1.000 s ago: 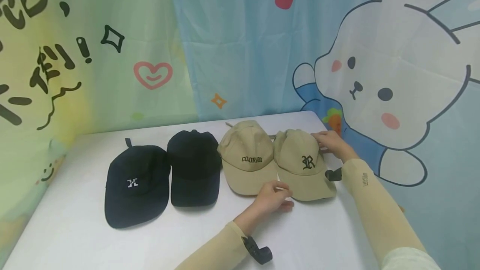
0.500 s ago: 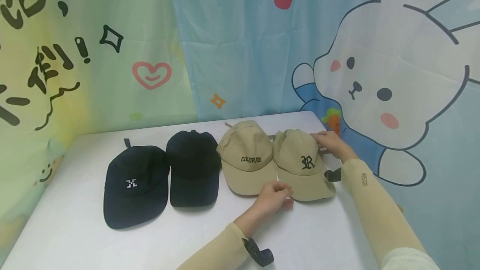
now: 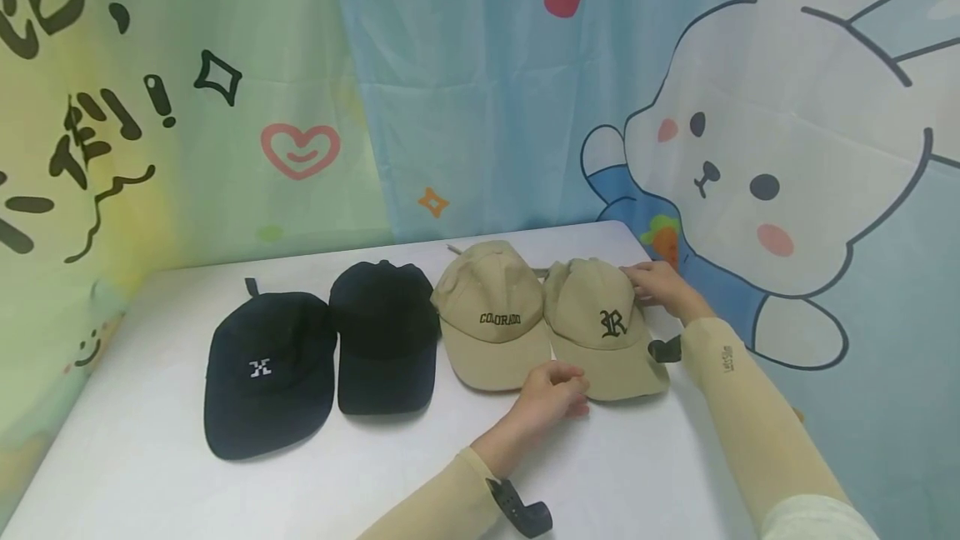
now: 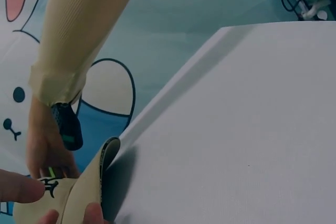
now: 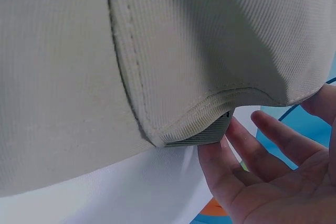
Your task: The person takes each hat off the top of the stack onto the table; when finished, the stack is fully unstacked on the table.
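Observation:
A beige cap with a black letter R lies at the right end of a row of caps, brim toward the viewer. My right hand holds its back right edge. In the right wrist view the right fingers reach under the rim by the strap, with a digit by the crown above. My left hand is at the left corner of its brim, fingers bent; whether they pinch the brim is unclear. In the left wrist view the left fingertip is close before the crown.
Left of it lie a beige COLORADO cap, a plain black cap and a dark cap with a small white emblem. All rest on a white table. A printed curtain hangs behind and along the right side.
The left hand has shifted very slightly right and its fingers have drawn closer together at the brim. The right hand keeps its place on the cap. The whole view has drifted slightly left.

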A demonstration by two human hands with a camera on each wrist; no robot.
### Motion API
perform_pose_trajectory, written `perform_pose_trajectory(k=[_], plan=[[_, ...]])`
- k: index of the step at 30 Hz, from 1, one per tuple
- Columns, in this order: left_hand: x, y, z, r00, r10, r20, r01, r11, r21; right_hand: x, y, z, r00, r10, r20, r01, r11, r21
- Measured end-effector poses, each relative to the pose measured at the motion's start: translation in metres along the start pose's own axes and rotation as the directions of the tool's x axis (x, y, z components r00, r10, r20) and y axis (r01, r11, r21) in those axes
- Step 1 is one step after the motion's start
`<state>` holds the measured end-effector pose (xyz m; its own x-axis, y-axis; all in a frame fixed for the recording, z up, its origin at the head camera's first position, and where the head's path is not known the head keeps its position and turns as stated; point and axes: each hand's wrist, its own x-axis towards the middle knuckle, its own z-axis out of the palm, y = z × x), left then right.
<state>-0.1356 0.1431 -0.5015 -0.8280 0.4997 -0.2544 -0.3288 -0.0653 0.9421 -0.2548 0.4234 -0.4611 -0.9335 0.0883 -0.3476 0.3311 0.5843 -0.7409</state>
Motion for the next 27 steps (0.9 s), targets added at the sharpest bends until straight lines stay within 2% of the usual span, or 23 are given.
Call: perform_pose_trajectory(k=[7, 13, 21, 27], plan=[[-0.002, -0.001, 0.004, 0.999, -0.006, -0.053, 0.007, 1.000, 0.010, 0.002, 0.005, -0.003, 1.000, 0.021, 0.002, -0.021, 0.999, -0.031], [0.002, -0.003, 0.006, 0.993, -0.008, -0.117, 0.007, 1.000, -0.008, 0.003, 0.011, -0.005, 1.000, -0.002, 0.014, 0.003, 1.000, -0.016], [0.011, -0.011, 0.009, 0.983, 0.039, -0.181, -0.038, 0.999, 0.013, 0.000, 0.013, -0.008, 0.999, -0.006, 0.054, 0.002, 0.997, 0.073], [0.013, -0.014, 0.014, 0.962, 0.112, -0.250, -0.109, 0.994, 0.025, -0.002, 0.016, -0.010, 0.996, -0.038, 0.085, 0.027, 0.992, 0.125]])
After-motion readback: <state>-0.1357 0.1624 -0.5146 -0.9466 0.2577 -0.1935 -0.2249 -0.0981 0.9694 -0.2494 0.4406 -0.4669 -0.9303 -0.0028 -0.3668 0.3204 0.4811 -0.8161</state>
